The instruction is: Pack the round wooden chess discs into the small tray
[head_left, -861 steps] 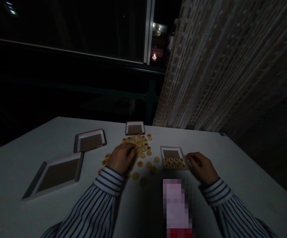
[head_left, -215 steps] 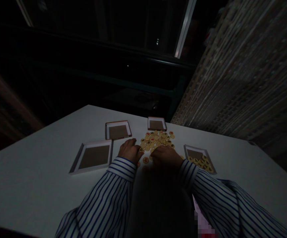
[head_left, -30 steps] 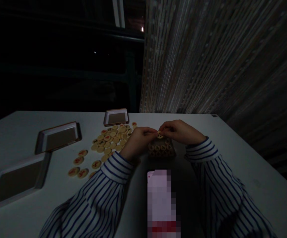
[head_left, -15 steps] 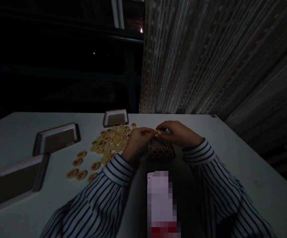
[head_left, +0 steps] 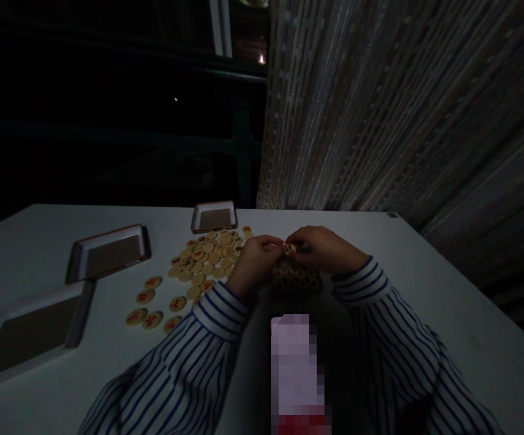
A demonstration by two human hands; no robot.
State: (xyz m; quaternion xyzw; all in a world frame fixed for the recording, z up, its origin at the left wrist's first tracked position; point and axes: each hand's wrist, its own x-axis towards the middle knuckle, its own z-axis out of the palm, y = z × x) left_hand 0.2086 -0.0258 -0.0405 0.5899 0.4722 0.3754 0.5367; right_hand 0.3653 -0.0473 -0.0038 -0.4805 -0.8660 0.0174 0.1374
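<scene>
A round wooden xiangqi piece [head_left: 291, 248] with a dark character is pinched between the fingertips of my right hand [head_left: 328, 249]. My left hand [head_left: 256, 261] meets it from the other side, its thumb and forefinger closed at the piece's edge. Just below both hands sits a small box [head_left: 320, 284] holding rows of the same pieces, partly shadowed and partly covered by my hands. Left of my left hand spreads a loose heap of xiangqi pieces [head_left: 207, 258], some face up with red or dark characters, others blank side up.
Several red-marked pieces [head_left: 152, 319] lie apart at the heap's near left. Three shallow trays stand on the white table: a small one [head_left: 192, 225] at the back, another [head_left: 74, 266] at left and a larger one [head_left: 69, 345] nearer. A lit phone [head_left: 296, 362] lies in front.
The piece at my fingertips has turned slightly and sits a little lower. The whole view has shifted slightly; the heap and trays look the same.
</scene>
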